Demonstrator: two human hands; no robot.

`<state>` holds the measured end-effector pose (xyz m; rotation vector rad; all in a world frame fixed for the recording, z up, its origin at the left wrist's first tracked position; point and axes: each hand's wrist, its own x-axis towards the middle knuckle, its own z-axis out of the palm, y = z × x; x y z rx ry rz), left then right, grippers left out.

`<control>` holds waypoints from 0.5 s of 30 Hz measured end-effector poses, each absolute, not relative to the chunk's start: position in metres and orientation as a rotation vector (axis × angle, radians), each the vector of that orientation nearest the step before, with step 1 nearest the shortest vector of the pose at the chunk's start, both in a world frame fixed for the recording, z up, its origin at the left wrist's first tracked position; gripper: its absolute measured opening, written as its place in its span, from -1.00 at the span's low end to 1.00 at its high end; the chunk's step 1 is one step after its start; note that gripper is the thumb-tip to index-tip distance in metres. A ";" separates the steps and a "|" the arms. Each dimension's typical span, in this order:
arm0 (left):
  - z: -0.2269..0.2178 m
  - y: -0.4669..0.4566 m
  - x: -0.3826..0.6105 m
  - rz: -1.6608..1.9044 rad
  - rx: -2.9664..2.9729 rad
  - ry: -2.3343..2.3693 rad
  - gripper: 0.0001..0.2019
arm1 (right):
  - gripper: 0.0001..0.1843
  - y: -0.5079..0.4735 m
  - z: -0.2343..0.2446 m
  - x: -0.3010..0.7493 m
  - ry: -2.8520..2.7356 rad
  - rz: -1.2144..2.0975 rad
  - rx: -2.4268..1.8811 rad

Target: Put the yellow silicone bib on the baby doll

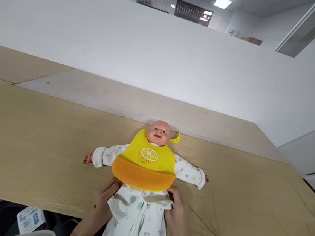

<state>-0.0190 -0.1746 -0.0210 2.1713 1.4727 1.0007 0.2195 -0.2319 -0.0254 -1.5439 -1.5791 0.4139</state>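
Observation:
A baby doll (pixel 160 129) lies on its back on the table, arms spread to both sides. It wears a white printed outfit (pixel 137 221) and a yellow silicone bib (pixel 132 155) with an orange catch pocket (pixel 142 175). One end of the bib's strap (pixel 175 138) sticks out beside the head. Just below the bib, my left hand (pixel 105 199) is closed at one side of the waist, its fingertips partly hidden by the cloth. Opposite, my right hand (pixel 175 211) pinches the outfit's loose fabric.
The wooden table (pixel 40 150) stretches to both sides, with a low white wall (pixel 164 62) behind it. Below its front edge at left are a white labelled card (pixel 30 220) and a pale curved bar (pixel 40 234). Dark blurred strands cross the lower right.

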 end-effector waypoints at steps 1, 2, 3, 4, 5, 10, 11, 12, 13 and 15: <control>-0.021 -0.175 -0.019 1.066 2.113 1.398 -0.77 | -0.59 -0.233 -0.025 0.220 -1.605 0.380 -1.552; -0.020 -0.176 -0.020 1.114 2.060 1.350 -0.77 | -0.60 -0.233 -0.025 0.221 -1.621 0.328 -1.563; -0.020 -0.176 -0.021 1.142 2.020 1.331 -0.77 | -0.60 -0.234 -0.025 0.222 -1.634 0.284 -1.573; -0.021 -0.176 -0.022 1.146 2.005 1.339 -0.76 | -0.60 -0.235 -0.025 0.223 -1.643 0.250 -1.583; -0.021 -0.175 -0.023 1.149 2.005 1.349 -0.76 | -0.60 -0.235 -0.024 0.223 -1.645 0.217 -1.596; -0.028 -0.174 -0.032 1.150 2.152 1.390 -0.75 | -0.67 -0.235 -0.017 0.223 -1.632 0.018 -1.631; -0.029 -0.174 -0.033 1.106 2.187 1.376 -0.79 | -0.71 -0.234 -0.016 0.223 -1.624 -0.007 -1.655; -0.030 -0.175 -0.033 1.047 2.211 1.357 -0.86 | -0.75 -0.233 -0.015 0.223 -1.617 -0.026 -1.690; -0.029 -0.177 -0.033 0.980 2.231 1.337 -0.95 | -0.80 -0.233 -0.014 0.223 -1.614 -0.037 -1.736; -0.027 -0.179 -0.033 0.839 2.249 1.382 -0.81 | -0.89 -0.232 -0.014 0.223 -1.621 -0.043 -1.852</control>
